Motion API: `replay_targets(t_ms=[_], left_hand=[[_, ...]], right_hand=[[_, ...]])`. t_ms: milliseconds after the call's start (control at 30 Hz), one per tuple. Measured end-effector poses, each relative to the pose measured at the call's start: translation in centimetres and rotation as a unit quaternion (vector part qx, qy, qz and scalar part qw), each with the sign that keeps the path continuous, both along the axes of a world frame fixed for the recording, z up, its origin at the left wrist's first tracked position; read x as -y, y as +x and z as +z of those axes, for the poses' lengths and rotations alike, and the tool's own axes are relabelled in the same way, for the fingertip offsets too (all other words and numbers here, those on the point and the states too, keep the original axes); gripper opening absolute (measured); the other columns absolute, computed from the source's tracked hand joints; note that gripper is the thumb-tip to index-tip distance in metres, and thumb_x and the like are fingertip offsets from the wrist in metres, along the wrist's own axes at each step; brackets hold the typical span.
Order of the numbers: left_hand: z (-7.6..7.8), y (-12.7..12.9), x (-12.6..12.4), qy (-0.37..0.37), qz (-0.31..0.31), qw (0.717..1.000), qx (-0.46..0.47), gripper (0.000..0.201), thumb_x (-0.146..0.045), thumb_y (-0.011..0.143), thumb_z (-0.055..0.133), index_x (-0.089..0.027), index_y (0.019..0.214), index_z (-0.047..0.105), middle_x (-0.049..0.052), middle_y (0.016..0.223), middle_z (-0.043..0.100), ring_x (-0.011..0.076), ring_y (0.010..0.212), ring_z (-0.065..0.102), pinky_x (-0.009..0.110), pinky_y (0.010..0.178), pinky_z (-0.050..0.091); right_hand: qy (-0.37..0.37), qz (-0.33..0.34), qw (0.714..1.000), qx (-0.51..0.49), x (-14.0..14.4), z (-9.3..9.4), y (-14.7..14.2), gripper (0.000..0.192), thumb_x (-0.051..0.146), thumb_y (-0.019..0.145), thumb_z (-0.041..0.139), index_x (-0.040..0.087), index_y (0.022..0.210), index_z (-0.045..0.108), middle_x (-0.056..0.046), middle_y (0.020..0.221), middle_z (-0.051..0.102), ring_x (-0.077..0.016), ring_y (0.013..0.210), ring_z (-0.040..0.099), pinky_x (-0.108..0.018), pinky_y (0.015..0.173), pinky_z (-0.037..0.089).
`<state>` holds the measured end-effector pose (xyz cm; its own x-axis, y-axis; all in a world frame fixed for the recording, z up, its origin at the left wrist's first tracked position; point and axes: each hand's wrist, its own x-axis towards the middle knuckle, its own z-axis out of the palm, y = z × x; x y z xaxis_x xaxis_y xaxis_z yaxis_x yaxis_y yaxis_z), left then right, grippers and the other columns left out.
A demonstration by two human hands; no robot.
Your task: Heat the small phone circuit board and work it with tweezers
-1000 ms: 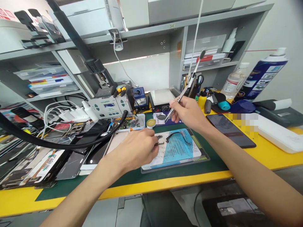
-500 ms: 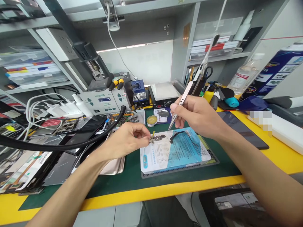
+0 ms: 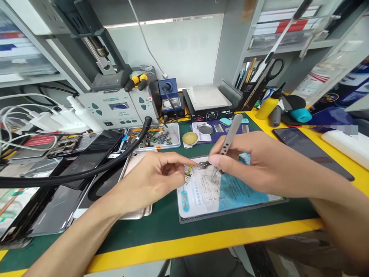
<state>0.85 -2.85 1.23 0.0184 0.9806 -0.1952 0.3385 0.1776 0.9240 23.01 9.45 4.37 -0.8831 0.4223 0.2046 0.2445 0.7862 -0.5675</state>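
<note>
My left hand (image 3: 152, 181) pinches a small flex-cable part (image 3: 198, 166) with a yellow tab between thumb and forefinger, just above a white and blue work mat (image 3: 201, 194). My right hand (image 3: 253, 165) grips silver tweezers (image 3: 229, 142), their tips pointing down at the mat beside the small part. The two hands are almost touching over the mat's upper left area.
A tray of small boards (image 3: 157, 137), a round flux tin (image 3: 190, 138), a soldering station (image 3: 115, 107) and a hot plate (image 3: 209, 100) stand behind. Phones and screens (image 3: 57, 192) pile at left under a black hose (image 3: 86, 173). A dark phone (image 3: 311, 152) lies right.
My right hand has dropped down and left with the tweezers, whose tips now reach the part. My left hand stays pinching the part. The view has moved closer and lower.
</note>
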Motion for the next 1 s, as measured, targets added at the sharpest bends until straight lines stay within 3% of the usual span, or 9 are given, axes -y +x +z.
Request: replay_targets(t_ms=[167, 367, 567, 667, 767, 867, 1000], left_hand=[[-0.2, -0.4, -0.2, 0.0, 0.016, 1.0, 0.017, 0.019, -0.019, 0.078, 0.068, -0.021, 0.097, 0.068, -0.002, 0.079, 0.063, 0.0116, 0.069, 0.052, 0.025, 0.062, 0.04], [-0.7, -0.5, -0.2, -0.033, 0.039, 0.999, 0.019, 0.016, -0.024, 0.077, 0.073, -0.02, 0.088, 0.063, 0.0, 0.075, 0.063, 0.0129, 0.068, 0.055, 0.025, 0.062, 0.044], [-0.6, -0.9, 0.0, -0.017, 0.038, 0.998, -0.053, 0.013, -0.029, 0.08, 0.073, -0.021, 0.088, 0.066, -0.001, 0.072, 0.06, 0.0115, 0.064, 0.051, 0.024, 0.057, 0.041], [-0.5, -1.1, 0.1, 0.003, 0.031, 0.997, -0.074, 0.016, -0.029, 0.08, 0.072, -0.023, 0.094, 0.069, -0.001, 0.074, 0.062, 0.0123, 0.064, 0.053, 0.023, 0.055, 0.04], [-0.5, -1.3, 0.2, 0.024, 0.017, 0.994, -0.108, 0.021, -0.031, 0.083, 0.069, -0.026, 0.103, 0.074, -0.002, 0.069, 0.059, 0.0116, 0.06, 0.05, 0.022, 0.05, 0.037], [-0.3, -1.2, 0.3, 0.014, 0.01, 0.989, -0.145, 0.019, -0.032, 0.084, 0.067, -0.027, 0.1, 0.076, -0.002, 0.063, 0.057, 0.0107, 0.054, 0.046, 0.022, 0.046, 0.033], [0.1, -0.8, 0.3, -0.008, 0.008, 0.987, -0.16, 0.015, -0.033, 0.08, 0.069, -0.027, 0.093, 0.075, -0.003, 0.059, 0.054, 0.0104, 0.051, 0.044, 0.022, 0.042, 0.031]], right_hand=[[-0.007, 0.001, 1.0, 0.015, -0.1, 0.0, 0.2, 0.028, 0.041, 0.099, 0.059, 0.021, 0.083, 0.071, 0.001, 0.065, 0.063, -0.0133, 0.056, 0.052, -0.028, 0.051, 0.036], [-0.049, -0.028, 0.998, 0.007, 0.3, 0.0, -0.1, 0.03, 0.038, 0.096, 0.061, 0.02, 0.075, 0.071, 0.002, 0.056, 0.054, -0.0104, 0.047, 0.042, -0.026, 0.04, 0.028], [-0.144, -0.01, 0.99, -0.003, 1.0, -0.4, -0.6, 0.027, 0.038, 0.099, 0.06, 0.021, 0.082, 0.073, 0.0, 0.069, 0.066, -0.0125, 0.055, 0.057, -0.025, 0.044, 0.037], [-0.144, -0.017, 0.989, -0.017, 1.4, -0.9, -0.8, 0.021, 0.038, 0.098, 0.062, 0.022, 0.092, 0.074, 0.0, 0.073, 0.069, -0.0136, 0.058, 0.061, -0.025, 0.046, 0.04], [-0.125, -0.034, 0.991, -0.03, 1.8, -1.1, -1.0, 0.02, 0.035, 0.097, 0.064, 0.021, 0.086, 0.073, -0.001, 0.077, 0.072, -0.0138, 0.06, 0.063, -0.025, 0.047, 0.042], [-0.125, -0.046, 0.99, -0.043, 2.1, -1.2, -1.3, 0.021, 0.03, 0.095, 0.065, 0.019, 0.078, 0.072, -0.002, 0.077, 0.073, -0.0129, 0.058, 0.063, -0.024, 0.047, 0.043], [-0.159, -0.05, 0.985, -0.047, 2.5, -1.2, -1.5, 0.016, 0.029, 0.094, 0.067, 0.019, 0.083, 0.073, 0.0, 0.065, 0.069, -0.0134, 0.055, 0.063, -0.024, 0.044, 0.042]])
